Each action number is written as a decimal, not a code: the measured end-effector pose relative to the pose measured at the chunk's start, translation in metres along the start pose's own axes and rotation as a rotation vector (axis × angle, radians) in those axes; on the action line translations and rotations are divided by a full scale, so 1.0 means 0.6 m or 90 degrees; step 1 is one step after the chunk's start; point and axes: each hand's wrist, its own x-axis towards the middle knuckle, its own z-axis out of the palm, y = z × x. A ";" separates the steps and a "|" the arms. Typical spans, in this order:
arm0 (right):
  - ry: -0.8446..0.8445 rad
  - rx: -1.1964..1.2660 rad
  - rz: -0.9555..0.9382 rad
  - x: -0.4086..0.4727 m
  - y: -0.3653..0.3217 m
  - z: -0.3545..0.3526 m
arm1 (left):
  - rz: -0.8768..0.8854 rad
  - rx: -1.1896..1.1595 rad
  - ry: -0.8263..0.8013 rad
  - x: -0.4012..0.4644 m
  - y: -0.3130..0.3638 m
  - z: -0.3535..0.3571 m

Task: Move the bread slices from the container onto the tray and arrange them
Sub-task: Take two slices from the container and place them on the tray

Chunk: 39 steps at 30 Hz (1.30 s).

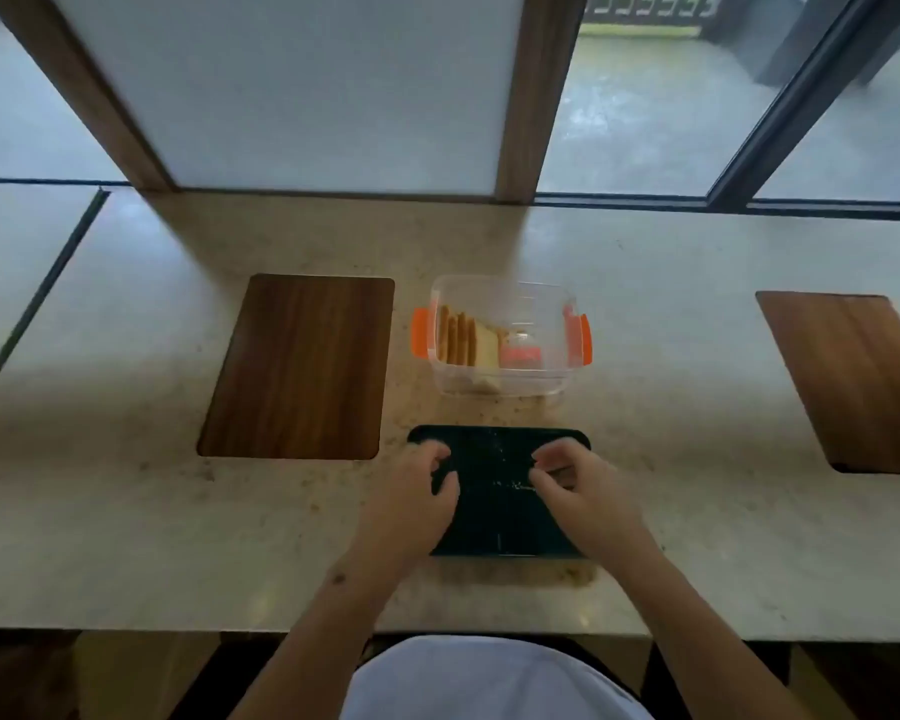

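Observation:
A clear plastic container (541, 298) with orange side clips stands open at the middle of the counter. Several bread slices (463, 337) stand on edge against its left wall. Just in front of it lies a dark, flat tray (497, 517) with nothing on it. My left hand (417, 498) hovers over the tray's left edge with curled fingers. My right hand (575, 485) hovers over the tray's right part, fingers also curled. Neither hand holds anything that I can see, and whether they touch the tray is unclear.
A wooden board (302, 366) lies left of the container. Another wooden board (858, 381) lies at the far right. The pale stone counter (126, 511) ends at a near edge by my body. Windows and a wooden post stand behind.

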 end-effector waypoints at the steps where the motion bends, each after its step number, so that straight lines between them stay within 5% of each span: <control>1: 0.000 0.002 -0.004 0.023 -0.001 -0.006 | 0.013 0.007 0.036 0.026 0.007 -0.001; 4: -0.018 -0.010 -0.019 0.098 -0.015 -0.031 | 0.048 0.079 0.095 0.105 0.056 -0.021; 9: 0.002 -0.024 -0.074 0.230 -0.036 -0.038 | 0.023 0.166 0.028 0.228 0.105 -0.030; 20: -0.126 -0.113 0.087 0.390 -0.037 0.022 | -0.094 0.313 -0.003 0.359 0.101 0.007; 25: -0.160 -0.136 0.124 0.410 -0.030 0.043 | -0.147 0.260 -0.052 0.370 0.088 0.023; 39: -0.118 -0.106 0.148 0.423 0.010 0.024 | -0.125 0.257 0.033 0.395 0.077 0.057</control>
